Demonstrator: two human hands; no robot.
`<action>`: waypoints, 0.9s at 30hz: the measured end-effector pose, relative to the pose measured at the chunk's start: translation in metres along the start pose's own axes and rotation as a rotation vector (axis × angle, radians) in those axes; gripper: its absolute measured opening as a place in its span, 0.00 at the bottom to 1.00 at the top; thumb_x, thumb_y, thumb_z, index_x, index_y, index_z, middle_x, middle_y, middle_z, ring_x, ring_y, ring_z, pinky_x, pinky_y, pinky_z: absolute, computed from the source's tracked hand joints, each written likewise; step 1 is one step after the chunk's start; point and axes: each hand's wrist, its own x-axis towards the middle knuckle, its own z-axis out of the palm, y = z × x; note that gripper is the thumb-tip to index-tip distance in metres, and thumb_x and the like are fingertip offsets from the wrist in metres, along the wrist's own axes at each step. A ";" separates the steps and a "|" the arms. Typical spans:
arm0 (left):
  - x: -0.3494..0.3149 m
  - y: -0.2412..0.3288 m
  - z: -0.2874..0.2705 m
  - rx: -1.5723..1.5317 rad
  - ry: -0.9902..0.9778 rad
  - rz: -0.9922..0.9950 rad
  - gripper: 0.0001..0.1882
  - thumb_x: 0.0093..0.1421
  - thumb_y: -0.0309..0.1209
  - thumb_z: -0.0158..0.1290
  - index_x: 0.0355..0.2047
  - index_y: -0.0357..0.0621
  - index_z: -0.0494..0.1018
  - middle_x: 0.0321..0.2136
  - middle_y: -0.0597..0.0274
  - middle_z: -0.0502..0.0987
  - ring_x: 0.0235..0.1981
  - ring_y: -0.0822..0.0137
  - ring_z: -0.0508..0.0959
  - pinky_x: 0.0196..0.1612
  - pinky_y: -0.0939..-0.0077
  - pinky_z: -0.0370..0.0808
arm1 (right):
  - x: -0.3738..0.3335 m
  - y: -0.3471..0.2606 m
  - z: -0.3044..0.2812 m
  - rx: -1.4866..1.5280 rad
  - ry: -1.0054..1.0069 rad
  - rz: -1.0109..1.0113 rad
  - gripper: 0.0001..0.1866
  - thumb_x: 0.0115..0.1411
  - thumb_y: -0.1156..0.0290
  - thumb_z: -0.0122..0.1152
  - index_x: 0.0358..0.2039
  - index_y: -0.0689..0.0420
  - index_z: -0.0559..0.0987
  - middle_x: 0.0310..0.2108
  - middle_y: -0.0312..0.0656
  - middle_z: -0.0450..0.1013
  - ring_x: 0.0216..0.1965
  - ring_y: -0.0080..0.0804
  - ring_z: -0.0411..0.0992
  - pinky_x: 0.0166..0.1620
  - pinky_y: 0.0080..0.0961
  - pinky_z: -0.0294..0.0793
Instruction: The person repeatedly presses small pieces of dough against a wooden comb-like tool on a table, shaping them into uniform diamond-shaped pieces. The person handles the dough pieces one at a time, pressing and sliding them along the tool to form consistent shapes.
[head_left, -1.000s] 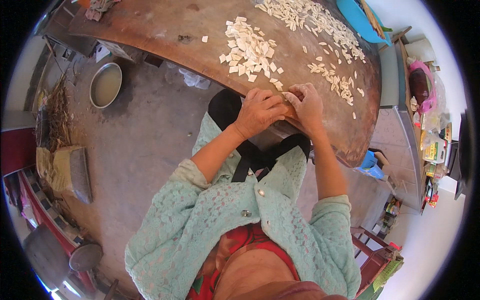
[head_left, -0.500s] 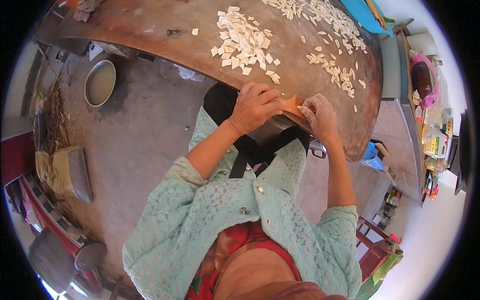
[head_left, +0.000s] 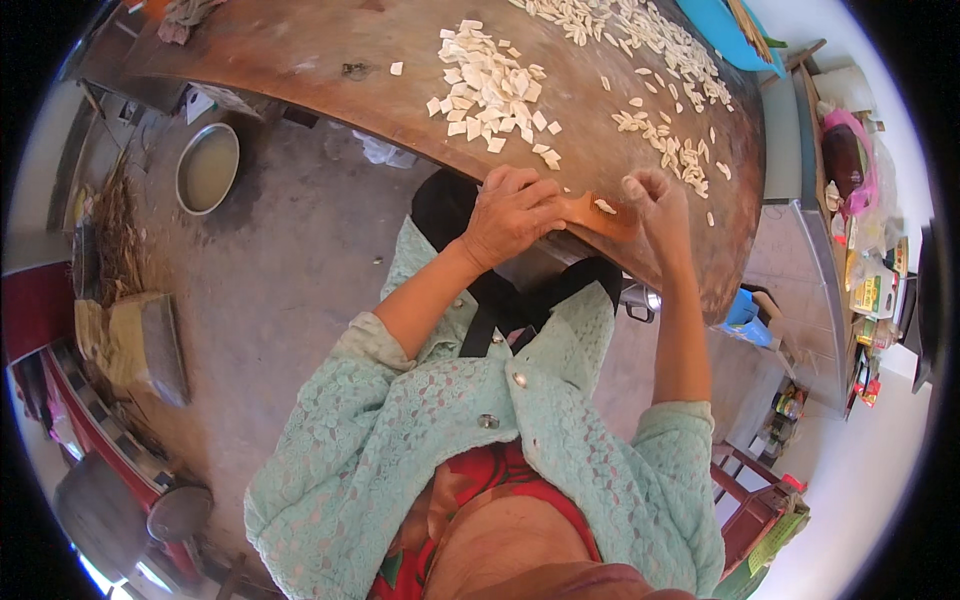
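Note:
My left hand (head_left: 514,215) is closed around the narrow end of an orange-brown comb (head_left: 612,222) at the table's near edge. A small ridged, rolled piece of dough (head_left: 604,206) lies on the comb. Just right of it and raised, my right hand (head_left: 660,203) has its fingers curled in, with nothing showing between them. Beyond my left hand is a pile of flat, pale diamond-cut dough pieces (head_left: 490,85). Farther right lie many small rolled dough pieces (head_left: 686,160), with a denser spread of them behind.
The brown wooden table (head_left: 330,100) curves across the top of the view. A blue basin (head_left: 725,35) stands at its far right. On the floor at left are a metal basin (head_left: 208,168) with cloudy liquid and a heap of dry stalks (head_left: 118,235). A shelf of packages runs along the right.
My right hand has lifted off the comb and moved slightly right and away, uncovering the rolled dough piece on it. My left hand keeps its grip on the comb.

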 end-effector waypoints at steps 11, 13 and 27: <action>0.000 -0.001 0.001 0.037 0.057 0.025 0.15 0.47 0.39 0.65 0.37 0.59 0.81 0.41 0.76 0.75 0.45 0.67 0.73 0.49 0.64 0.67 | 0.017 -0.041 0.058 -0.201 -0.059 -0.321 0.10 0.57 0.67 0.67 0.38 0.55 0.84 0.39 0.43 0.78 0.41 0.41 0.77 0.46 0.34 0.76; 0.001 0.001 0.001 0.014 0.055 0.022 0.15 0.47 0.39 0.64 0.37 0.59 0.81 0.41 0.76 0.75 0.45 0.67 0.73 0.49 0.64 0.67 | 0.017 -0.039 0.068 -0.260 -0.053 -0.307 0.10 0.56 0.66 0.69 0.37 0.55 0.84 0.37 0.43 0.78 0.40 0.40 0.77 0.44 0.33 0.76; -0.004 -0.001 0.005 0.015 0.027 0.018 0.16 0.46 0.40 0.67 0.38 0.59 0.82 0.43 0.77 0.76 0.47 0.65 0.72 0.51 0.60 0.67 | -0.012 -0.013 0.007 -0.543 -0.125 -0.633 0.07 0.56 0.74 0.68 0.32 0.59 0.78 0.24 0.38 0.69 0.27 0.28 0.69 0.33 0.29 0.70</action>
